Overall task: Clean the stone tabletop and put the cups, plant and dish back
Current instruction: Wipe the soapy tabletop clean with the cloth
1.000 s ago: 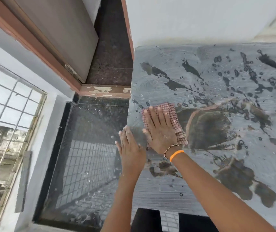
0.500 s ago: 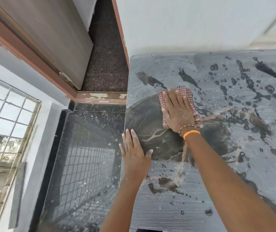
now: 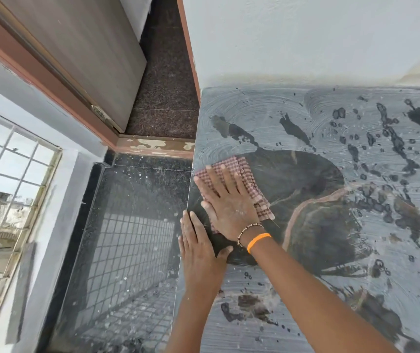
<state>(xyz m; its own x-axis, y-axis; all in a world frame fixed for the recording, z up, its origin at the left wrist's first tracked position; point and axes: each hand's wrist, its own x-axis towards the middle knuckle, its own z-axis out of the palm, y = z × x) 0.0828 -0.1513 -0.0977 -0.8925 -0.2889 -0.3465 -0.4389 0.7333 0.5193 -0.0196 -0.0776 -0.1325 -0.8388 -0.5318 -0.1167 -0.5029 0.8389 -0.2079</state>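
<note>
- At the left edge of the tabletop (image 3: 267, 335), nearest the camera, the stone is filmed with grey soapy streaks in straight lines, with a few dark wet blotches showing through.
- A little further along that edge the left hand (image 3: 198, 247) lies flat, fingers straight and pressed together, thumb held out to the side; it holds nothing.
- Just beyond it, touching the same edge, the right hand (image 3: 225, 200) presses flat on a cloth (image 3: 248, 174), fingers straight and slightly spread. An orange band (image 3: 258, 241) and a bead bracelet (image 3: 248, 229) circle the wrist.
- The cloth is red-and-white checked, bunched, and sticks out past the fingertips and to the hand's right.
- Right of the cloth a broad wiped patch shows dark, glossy stone with pale brown veins.
- Toward the far edge, against the white wall (image 3: 293, 34), the grey film carries curved swirl marks and many dark splashes.
- Left of the tabletop, below it, are a dark speckled floor (image 3: 132, 225), a door (image 3: 81, 47) and a barred window (image 3: 7, 179).
</note>
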